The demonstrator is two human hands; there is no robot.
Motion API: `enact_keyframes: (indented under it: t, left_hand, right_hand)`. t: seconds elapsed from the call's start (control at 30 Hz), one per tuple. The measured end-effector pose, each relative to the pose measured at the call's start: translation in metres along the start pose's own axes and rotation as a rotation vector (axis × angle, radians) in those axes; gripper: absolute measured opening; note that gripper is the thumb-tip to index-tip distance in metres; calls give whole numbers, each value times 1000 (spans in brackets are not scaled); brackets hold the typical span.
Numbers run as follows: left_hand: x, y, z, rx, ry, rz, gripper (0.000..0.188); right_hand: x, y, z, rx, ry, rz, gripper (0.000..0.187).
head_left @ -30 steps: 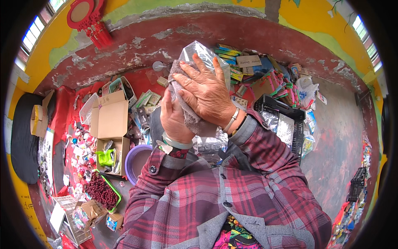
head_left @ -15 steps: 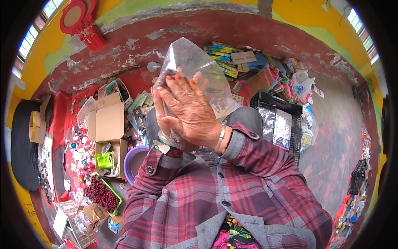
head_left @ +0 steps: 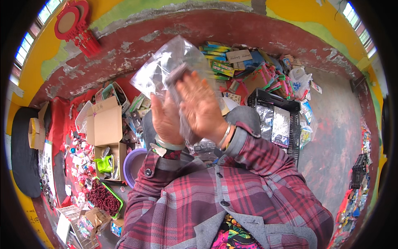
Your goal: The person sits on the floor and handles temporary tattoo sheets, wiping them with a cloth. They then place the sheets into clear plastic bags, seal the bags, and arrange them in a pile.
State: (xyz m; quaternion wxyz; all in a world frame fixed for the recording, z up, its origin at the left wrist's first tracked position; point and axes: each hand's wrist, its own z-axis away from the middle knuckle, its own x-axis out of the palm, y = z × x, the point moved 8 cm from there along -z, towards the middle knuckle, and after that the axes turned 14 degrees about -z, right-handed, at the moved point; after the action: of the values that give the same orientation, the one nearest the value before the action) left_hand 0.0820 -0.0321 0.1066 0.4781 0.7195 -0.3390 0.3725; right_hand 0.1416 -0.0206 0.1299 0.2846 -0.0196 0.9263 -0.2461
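A clear plastic bag [head_left: 166,62] rises in front of me, crinkled and shiny. Along it runs a long grey-brown soft bundle [head_left: 176,79], whose kind I cannot make out. My right hand [head_left: 202,106] lies against the bundle's right side, fingers stretched and slightly blurred. On the other side is my left hand [head_left: 166,120], palm turned toward the bundle and fingers extended, the tips partly hidden behind the bag. The bundle stands between the two palms, its lower end reaching down between my wrists above my lap.
A purple basin [head_left: 134,166] and an open cardboard box [head_left: 110,153] stand left of my knees. Nearby is a green-rimmed tray of dark red beads [head_left: 103,197]. To the right sits a black crate [head_left: 295,124] with packets. Packaged goods [head_left: 224,62] lie along the wall.
My hands have parted from lying one over the other to either side of the bundle. The bag's top has spread to the left, and more of the grey-brown bundle shows.
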Motion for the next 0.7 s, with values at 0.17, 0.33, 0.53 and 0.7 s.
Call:
enact_keyframes:
  t: [0.17,0.33,0.53,0.7]
  left_hand:
    - [-7,3,1,-11,11,-129,73]
    - [-20,-14,16,-172,-100,43,70]
    - [3,-6,5,-94,-210,218,77]
    - [-11,13,-1,-5,-162,-157,77]
  right_hand:
    - [15,-23,-4,-99,-134,-121,43]
    - [0,2,-40,-98,-91,60,39]
    - [-12,27,-5,39,114,-45,39]
    - [11,-20,31,-146,-164,-218,37]
